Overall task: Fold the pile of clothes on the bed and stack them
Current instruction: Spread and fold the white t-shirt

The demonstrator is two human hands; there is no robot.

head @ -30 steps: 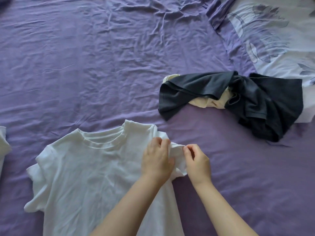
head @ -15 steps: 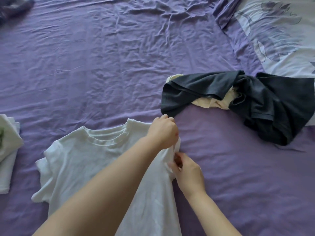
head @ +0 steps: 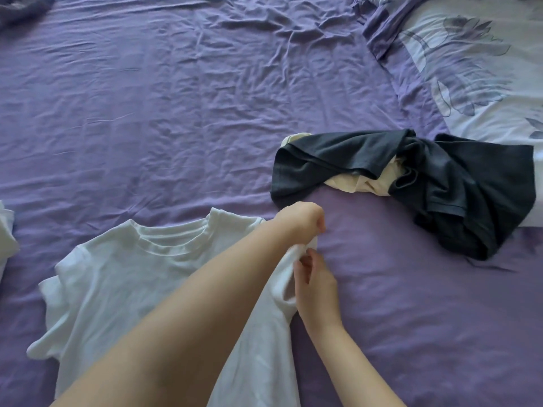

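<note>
The right sleeve of the white T-shirt (head: 123, 277) was pinched between both hands: its upper edge was gripped by the curled left hand (head: 302, 220), its lower part by the right hand (head: 316, 284), apparently so that it could be straightened for folding. The shirt was spread flat on the purple sheet (head: 176, 113). Unfolded dark clothes (head: 440, 183) were heaped nearby, over a cream garment (head: 357, 183).

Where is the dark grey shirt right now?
The dark grey shirt lies crumpled on the bed's right side, over a cream garment, beyond the white T-shirt.
</note>
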